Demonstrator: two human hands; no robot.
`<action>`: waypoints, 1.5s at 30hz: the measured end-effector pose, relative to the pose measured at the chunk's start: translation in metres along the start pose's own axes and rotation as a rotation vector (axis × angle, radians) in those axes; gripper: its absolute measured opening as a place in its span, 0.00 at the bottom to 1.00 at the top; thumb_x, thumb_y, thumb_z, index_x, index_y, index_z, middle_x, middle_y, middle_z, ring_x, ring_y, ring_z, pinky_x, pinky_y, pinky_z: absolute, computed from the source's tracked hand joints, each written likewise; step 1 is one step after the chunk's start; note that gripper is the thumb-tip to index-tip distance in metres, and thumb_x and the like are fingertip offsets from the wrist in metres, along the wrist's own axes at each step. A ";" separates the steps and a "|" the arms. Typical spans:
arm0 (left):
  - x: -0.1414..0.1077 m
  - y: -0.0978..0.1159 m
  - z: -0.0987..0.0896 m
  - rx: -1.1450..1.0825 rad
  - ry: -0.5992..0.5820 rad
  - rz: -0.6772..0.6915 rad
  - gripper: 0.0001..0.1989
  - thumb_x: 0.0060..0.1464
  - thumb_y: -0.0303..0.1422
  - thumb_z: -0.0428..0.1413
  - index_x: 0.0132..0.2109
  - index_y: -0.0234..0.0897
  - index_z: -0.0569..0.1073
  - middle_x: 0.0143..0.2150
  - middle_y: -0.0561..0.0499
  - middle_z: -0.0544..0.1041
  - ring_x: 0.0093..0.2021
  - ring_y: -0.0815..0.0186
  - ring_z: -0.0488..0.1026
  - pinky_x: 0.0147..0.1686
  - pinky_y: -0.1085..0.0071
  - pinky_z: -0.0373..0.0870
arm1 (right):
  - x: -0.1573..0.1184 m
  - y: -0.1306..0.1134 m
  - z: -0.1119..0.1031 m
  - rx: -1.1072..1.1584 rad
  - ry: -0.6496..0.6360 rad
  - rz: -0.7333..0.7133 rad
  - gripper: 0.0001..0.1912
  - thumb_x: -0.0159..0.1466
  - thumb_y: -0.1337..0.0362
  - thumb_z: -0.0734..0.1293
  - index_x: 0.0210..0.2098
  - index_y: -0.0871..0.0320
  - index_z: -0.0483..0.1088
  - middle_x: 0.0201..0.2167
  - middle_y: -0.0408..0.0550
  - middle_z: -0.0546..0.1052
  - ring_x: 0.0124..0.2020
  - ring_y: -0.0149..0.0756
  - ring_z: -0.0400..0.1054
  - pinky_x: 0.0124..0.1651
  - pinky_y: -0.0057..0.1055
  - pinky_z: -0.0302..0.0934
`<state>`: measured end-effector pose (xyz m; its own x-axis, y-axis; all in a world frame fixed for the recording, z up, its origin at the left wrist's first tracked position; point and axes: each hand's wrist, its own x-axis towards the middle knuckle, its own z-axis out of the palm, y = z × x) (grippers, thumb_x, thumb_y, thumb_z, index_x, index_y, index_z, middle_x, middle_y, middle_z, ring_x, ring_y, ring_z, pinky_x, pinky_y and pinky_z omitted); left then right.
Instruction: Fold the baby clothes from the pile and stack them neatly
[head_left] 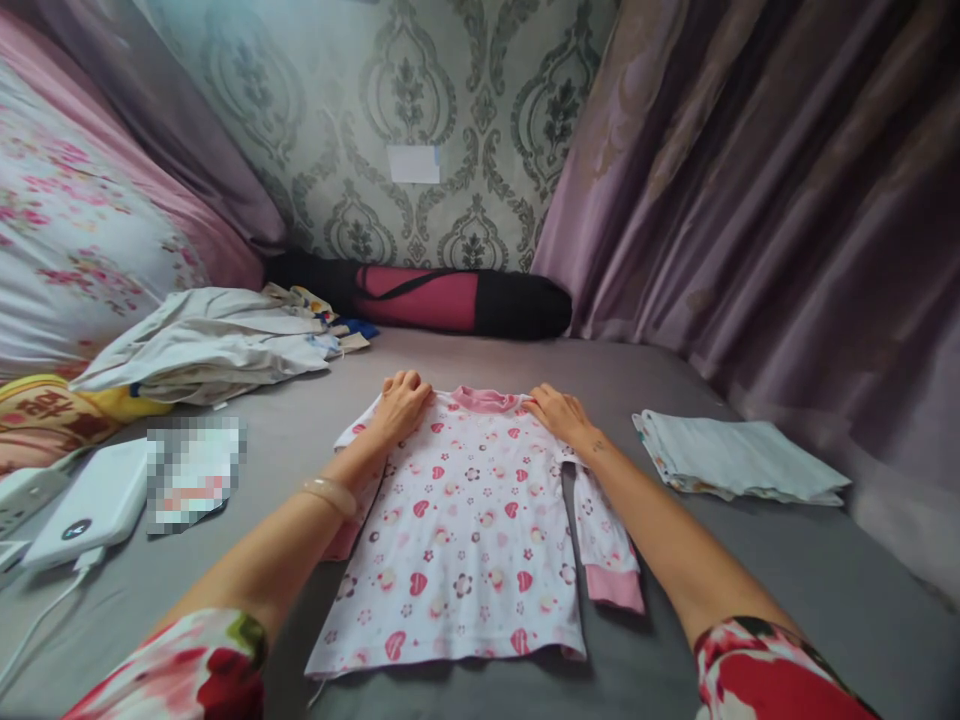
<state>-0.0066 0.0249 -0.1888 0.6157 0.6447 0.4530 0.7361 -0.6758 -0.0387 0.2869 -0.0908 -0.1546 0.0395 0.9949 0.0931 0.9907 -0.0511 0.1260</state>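
Note:
A small white long-sleeved shirt (pixel 465 530) with red hearts and flowers lies spread on the grey bed sheet, its pink collar (pixel 487 399) pointing away from me. At its left shoulder seam, as I look at it, my left hand (pixel 405 402) has its fingers curled onto the fabric. My right hand (pixel 559 408) pinches the opposite shoulder. The right-hand sleeve hangs down alongside the body and ends in a pink cuff (pixel 613 588). My left forearm partly covers the other sleeve. The hem lies nearest to me.
Folded pale cloth (pixel 739 455) lies on the right of the grey sheet (pixel 757 570). On the left are rumpled light clothes (pixel 217 340), a white power bank (pixel 94 505) with a cable, and a blurred-out item (pixel 191 475). A black and red long bag (pixel 420 298) rests against the wall.

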 end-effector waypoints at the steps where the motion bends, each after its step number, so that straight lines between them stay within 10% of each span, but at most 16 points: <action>1: 0.003 -0.001 0.004 0.007 -0.003 0.003 0.15 0.65 0.36 0.44 0.41 0.39 0.74 0.43 0.42 0.69 0.45 0.55 0.63 0.45 0.59 0.57 | 0.004 0.001 0.003 -0.001 -0.007 0.001 0.19 0.72 0.51 0.53 0.46 0.55 0.69 0.47 0.51 0.74 0.43 0.40 0.72 0.39 0.30 0.59; 25: 0.080 -0.035 0.051 -0.002 -0.111 -0.071 0.15 0.64 0.37 0.44 0.43 0.38 0.75 0.45 0.40 0.71 0.48 0.53 0.64 0.46 0.58 0.58 | 0.091 0.024 0.027 0.109 -0.065 0.033 0.20 0.72 0.51 0.54 0.49 0.57 0.68 0.50 0.54 0.72 0.47 0.43 0.70 0.45 0.35 0.58; 31: 0.085 -0.037 0.054 -0.075 -0.304 -0.141 0.13 0.61 0.33 0.46 0.45 0.37 0.74 0.45 0.40 0.74 0.48 0.53 0.68 0.45 0.58 0.59 | 0.093 0.022 0.031 0.176 -0.082 0.101 0.18 0.71 0.54 0.55 0.49 0.56 0.69 0.51 0.55 0.72 0.51 0.44 0.67 0.49 0.35 0.56; 45: 0.113 -0.006 0.078 -0.262 -0.331 -0.164 0.15 0.61 0.39 0.47 0.41 0.40 0.75 0.45 0.44 0.76 0.48 0.54 0.70 0.45 0.61 0.58 | 0.120 -0.020 0.043 0.401 -0.049 0.090 0.16 0.70 0.61 0.55 0.53 0.55 0.68 0.53 0.52 0.71 0.56 0.44 0.60 0.55 0.40 0.49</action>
<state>0.0806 0.1304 -0.2070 0.5852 0.8015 0.1233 0.7617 -0.5954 0.2555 0.2776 0.0335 -0.1887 0.1247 0.9915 0.0381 0.9548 -0.1094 -0.2765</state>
